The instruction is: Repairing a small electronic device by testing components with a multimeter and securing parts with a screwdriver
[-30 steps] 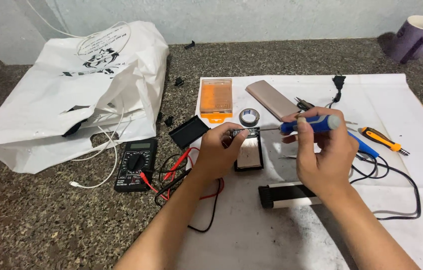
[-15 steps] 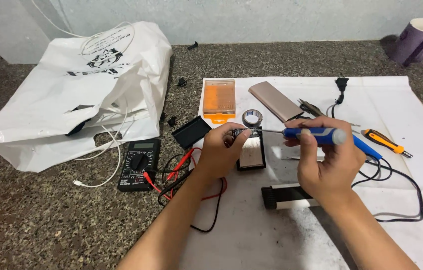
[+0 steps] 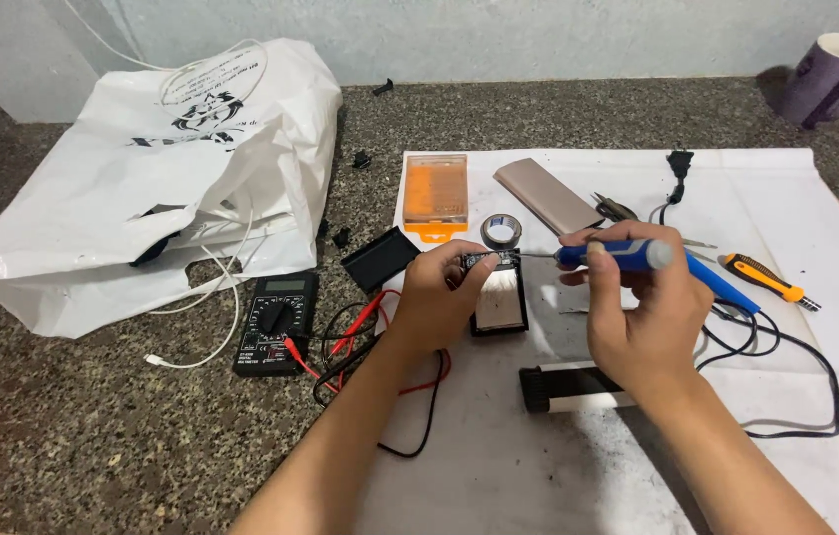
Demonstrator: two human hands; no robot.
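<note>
White sheet [image 3: 538, 476] – L hand [image 3: 444, 297] fingers pinching small board [image 3: 487, 261], R hand [image 3: 642, 307] gripping blue screwdriver [image 3: 610, 256].

Two bare forearms, no sleeves, rings

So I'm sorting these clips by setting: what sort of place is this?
Probably a makeshift electronics repair bench on a stone counter: a multimeter with leads, a soldering iron, and a small circuit board in the left hand.

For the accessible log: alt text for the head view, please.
Left hand pinches a small circuit board while the right hand holds a blue screwdriver, tip at the board, over white paper. A black multimeter and white plastic bag lie left.
</note>
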